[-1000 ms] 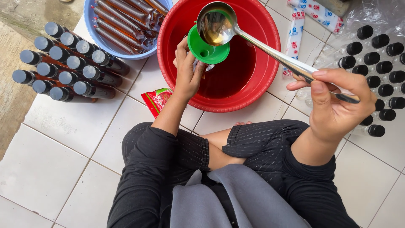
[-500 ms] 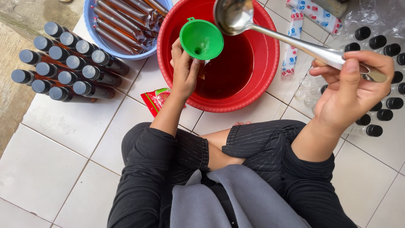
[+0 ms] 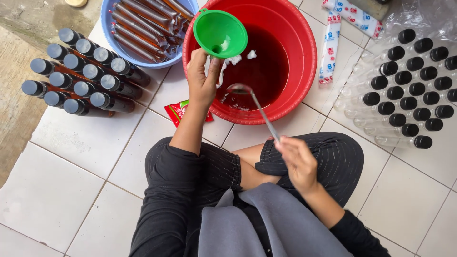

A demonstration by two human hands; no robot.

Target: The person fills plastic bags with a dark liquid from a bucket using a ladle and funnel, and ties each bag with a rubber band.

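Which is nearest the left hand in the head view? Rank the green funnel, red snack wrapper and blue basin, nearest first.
1. green funnel: held in the left hand, over the red basin's rim.
2. red snack wrapper: on the tile just below the wrist.
3. blue basin: up-left, holding filled tubes.

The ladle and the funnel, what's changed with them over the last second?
The right hand swung the ladle down from over the green funnel, and its bowl now dips into the dark liquid in the red basin. The left hand tilted the funnel. Both hands kept their hold; the bottles did not move.
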